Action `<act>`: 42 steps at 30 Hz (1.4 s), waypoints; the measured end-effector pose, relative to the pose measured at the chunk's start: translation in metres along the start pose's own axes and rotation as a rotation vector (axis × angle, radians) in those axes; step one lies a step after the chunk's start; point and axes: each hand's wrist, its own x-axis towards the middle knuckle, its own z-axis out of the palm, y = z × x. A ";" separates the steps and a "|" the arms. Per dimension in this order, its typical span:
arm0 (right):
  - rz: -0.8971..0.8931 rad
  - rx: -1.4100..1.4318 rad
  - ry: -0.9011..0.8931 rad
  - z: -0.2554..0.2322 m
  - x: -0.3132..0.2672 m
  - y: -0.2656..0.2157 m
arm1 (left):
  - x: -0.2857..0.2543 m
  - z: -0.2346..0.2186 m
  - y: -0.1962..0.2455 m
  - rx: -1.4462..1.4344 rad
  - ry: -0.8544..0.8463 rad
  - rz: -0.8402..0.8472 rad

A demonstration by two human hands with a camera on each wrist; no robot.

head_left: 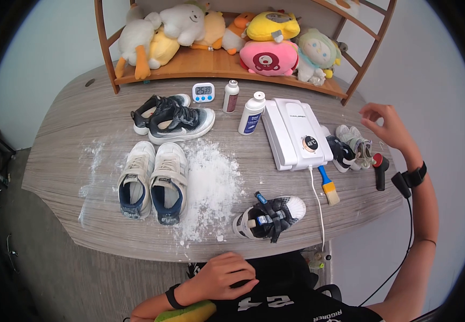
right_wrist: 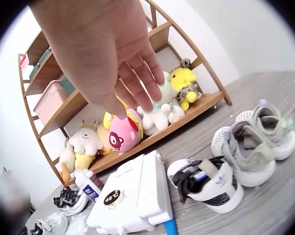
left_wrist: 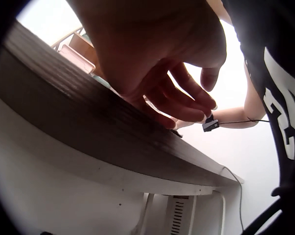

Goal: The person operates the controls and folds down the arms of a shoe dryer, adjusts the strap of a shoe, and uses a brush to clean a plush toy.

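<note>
My left hand point(head_left: 223, 276) hangs relaxed at the table's front edge, close to my body, with loosely bent fingers holding nothing. Raised over the table's right side, my right hand point(head_left: 385, 122) is empty, its fingers relaxed. Below it in the right wrist view stand grey shoes point(right_wrist: 246, 152), a black-and-white shoe point(right_wrist: 218, 188) and a white device point(right_wrist: 132, 193) reading 48°C. Nearest my left hand on the table, a black-and-white shoe point(head_left: 291, 206) lies with open straps and small blue-labelled items in it.
White powder point(head_left: 211, 182) covers the middle, beside beige shoes point(head_left: 169, 174) and dark sneakers point(head_left: 189, 126). Two bottles point(head_left: 251, 115), a timer point(head_left: 203, 92), a blue-and-yellow brush point(head_left: 329, 189) and a black-and-red tool point(head_left: 380, 174) stand or lie about. A shelf point(head_left: 200, 65) holds plush toys behind.
</note>
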 end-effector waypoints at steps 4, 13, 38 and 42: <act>-0.050 0.081 0.019 0.020 0.046 -0.014 | -0.006 -0.003 -0.007 0.015 0.064 -0.010; -0.214 0.158 0.206 0.084 0.166 -0.052 | -0.030 -0.055 0.005 0.183 0.298 -0.069; -0.344 0.418 0.514 0.072 0.245 -0.041 | -0.030 -0.064 0.005 0.247 0.518 0.043; -0.350 0.306 0.552 0.049 0.223 -0.034 | -0.044 -0.059 0.003 0.262 0.401 0.048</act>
